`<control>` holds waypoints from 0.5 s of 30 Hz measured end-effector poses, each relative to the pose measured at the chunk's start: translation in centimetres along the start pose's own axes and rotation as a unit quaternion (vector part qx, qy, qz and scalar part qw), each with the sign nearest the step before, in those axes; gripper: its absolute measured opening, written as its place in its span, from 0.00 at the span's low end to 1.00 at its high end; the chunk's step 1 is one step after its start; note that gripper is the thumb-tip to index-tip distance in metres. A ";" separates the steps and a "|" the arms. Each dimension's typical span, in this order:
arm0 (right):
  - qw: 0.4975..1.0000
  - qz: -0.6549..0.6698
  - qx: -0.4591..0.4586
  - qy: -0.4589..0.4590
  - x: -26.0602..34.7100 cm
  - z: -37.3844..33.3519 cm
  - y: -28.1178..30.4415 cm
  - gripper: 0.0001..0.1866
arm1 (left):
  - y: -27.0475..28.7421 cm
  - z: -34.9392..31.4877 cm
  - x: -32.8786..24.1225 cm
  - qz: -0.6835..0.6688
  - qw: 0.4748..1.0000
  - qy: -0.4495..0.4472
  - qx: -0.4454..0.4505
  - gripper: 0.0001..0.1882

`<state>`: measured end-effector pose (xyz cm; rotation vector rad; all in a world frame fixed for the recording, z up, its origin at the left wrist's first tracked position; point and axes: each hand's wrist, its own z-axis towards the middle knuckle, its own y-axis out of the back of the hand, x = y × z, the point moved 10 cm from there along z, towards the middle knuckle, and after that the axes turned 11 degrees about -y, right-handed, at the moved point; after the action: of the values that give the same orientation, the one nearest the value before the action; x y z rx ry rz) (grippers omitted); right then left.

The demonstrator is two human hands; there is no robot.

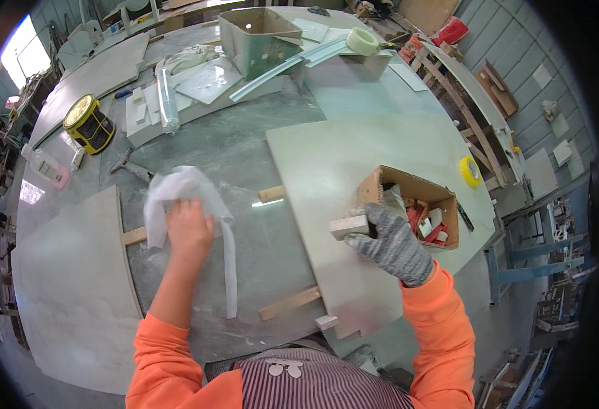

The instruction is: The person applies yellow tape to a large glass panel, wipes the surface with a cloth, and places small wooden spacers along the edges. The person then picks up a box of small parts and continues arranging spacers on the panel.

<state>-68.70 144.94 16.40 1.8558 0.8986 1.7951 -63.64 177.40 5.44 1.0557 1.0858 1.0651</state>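
Observation:
My left hand point(191, 223), bare, has its fingers closed on a thin white sheet point(185, 183), cloth or soft plastic. From the sheet a narrow strip hangs down over the grey tabletop. A grey knitted glove covers my right hand point(396, 247), which pinches a small whitish block point(349, 227) between thumb and fingers. That hand is at the near left side of an open cardboard box point(408, 178), partly hiding it. Inside the box lie red and white pieces point(430, 223). Under box and hand is a large pale panel point(299, 160).
Another pale panel point(74, 273) lies at left, and wooden strips point(290, 303) stick out from under the panels. A yellow-black can point(89, 124), a bottle of pink liquid point(46, 167), a green-grey bin point(258, 44) and yellow tape point(470, 172) stand around. A small white block point(326, 322) sits near my apron.

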 end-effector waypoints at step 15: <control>0.978 -0.194 0.079 -0.007 2.5 14.4 -11.4 0.14 | -5.3 5.6 -8.4 -0.747 0.663 0.032 0.012 0.17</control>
<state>-56.48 156.85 9.16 1.6367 1.3269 1.5068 -58.59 167.70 2.28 -0.1222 1.4927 -0.2996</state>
